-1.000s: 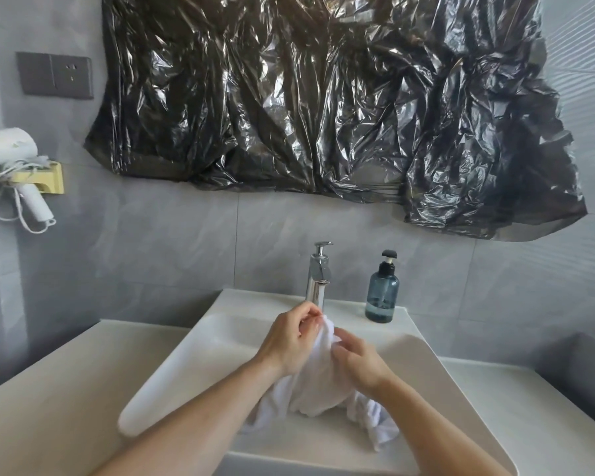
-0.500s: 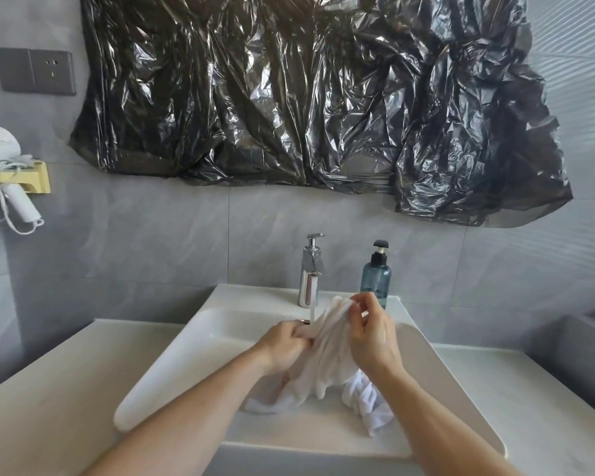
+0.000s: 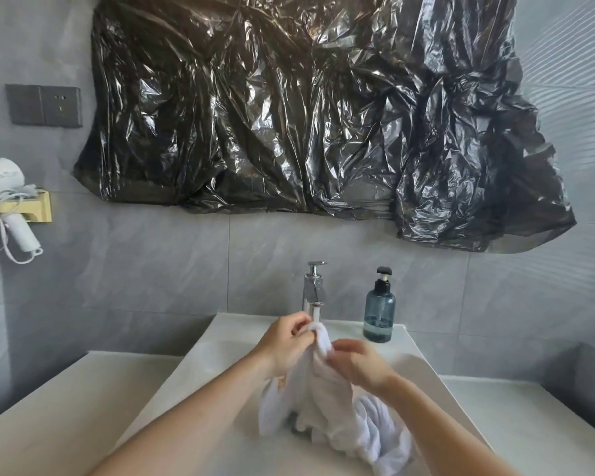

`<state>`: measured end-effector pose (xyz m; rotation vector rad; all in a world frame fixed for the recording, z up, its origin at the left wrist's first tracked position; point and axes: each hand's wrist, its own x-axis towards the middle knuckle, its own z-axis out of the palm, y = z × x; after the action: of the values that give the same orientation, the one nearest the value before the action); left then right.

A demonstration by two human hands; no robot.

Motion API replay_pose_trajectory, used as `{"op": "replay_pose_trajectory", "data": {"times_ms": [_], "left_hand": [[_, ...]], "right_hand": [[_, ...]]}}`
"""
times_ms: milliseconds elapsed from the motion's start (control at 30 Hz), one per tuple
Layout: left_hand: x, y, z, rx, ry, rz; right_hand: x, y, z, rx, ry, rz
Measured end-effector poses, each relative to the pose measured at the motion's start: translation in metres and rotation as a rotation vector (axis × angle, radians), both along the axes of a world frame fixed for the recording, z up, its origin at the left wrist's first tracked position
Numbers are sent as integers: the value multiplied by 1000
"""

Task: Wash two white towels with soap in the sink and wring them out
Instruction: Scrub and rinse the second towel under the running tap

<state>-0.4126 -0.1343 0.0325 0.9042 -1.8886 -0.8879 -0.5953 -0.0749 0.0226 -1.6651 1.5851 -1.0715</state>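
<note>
Over the white sink (image 3: pixel 200 369), both hands hold the bunched white towel (image 3: pixel 318 400) up just below the faucet (image 3: pixel 313 290), the left hand (image 3: pixel 285 345) and right hand (image 3: pixel 361 365) each with a closed grip pinching its top fold, its lower end trailing into the basin.

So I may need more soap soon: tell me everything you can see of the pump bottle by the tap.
The pump bottle stands upright on the sink's back ledge, right of the chrome tap. Its body looks like see-through blue-grey plastic with a black pump head on top. Liquid seems to fill only its lowest part. Neither hand touches it.
</note>
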Motion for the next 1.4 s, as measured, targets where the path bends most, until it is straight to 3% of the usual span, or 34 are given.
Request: {"op": "replay_pose_trajectory", "data": {"times_ms": [133,300,400,567,800,1000,1167,1300,1400], "left_hand": [[8,-7,-11,193,-43,-33],[9,-8,-22,195,-179,-33],[9,-9,-25,12,-185,63],[14,-2,-24,-131,-141,97],[16,2,-23,63,-196,-29],[18,-12,-23,-180,-121,246],[23,-8,-20,-278,-12,321],[19,-3,-15,-282,75,325],[23,2,-11,-168,-38,245]], "right_hand": [[-8,-10,-11,-256,78,-157],[-8,-13,-7,-488,69,-298],[-10,-10,-7,-465,30,-362],[-10,-8,-9,-429,125,-421],[-9,-7,-7,-490,86,-459],[-4,-4,-6,-540,82,-357],[0,-9,-12,-527,86,-261],[1,-11,-13,-563,114,-258],[0,-16,-14,-572,158,-284]]}}
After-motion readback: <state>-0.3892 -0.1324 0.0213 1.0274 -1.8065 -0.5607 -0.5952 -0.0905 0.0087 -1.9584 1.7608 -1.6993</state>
